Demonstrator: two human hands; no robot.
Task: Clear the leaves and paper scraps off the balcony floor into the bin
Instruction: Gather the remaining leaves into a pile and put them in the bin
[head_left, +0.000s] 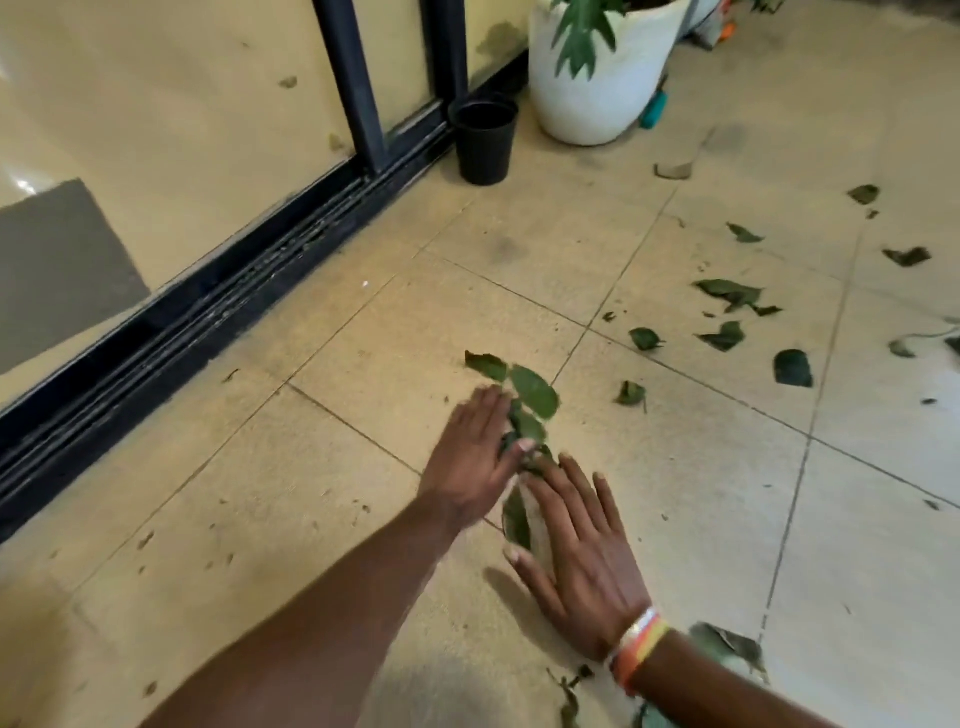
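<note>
Gathering is the step in hand: the left hand (470, 462) and right hand (582, 566) lie flat with fingers straight, holding nothing, herding a small pile of leaves (535, 392) between and just ahead of them. More loose leaves (727, 296) lie well off beyond the right hand. Next, I judge, both palms must close under the pile and scoop it up without spilling

- A leaf cluster (532, 395), green and broad, lies flat in a ragged line mid-floor (311, 519).
- Scattered leaves (727, 293), dark green, some curled or torn, lie apart to the right.
- A pale scrap (674, 170) lies farther back; paper or dry leaf, unclear.
</note>
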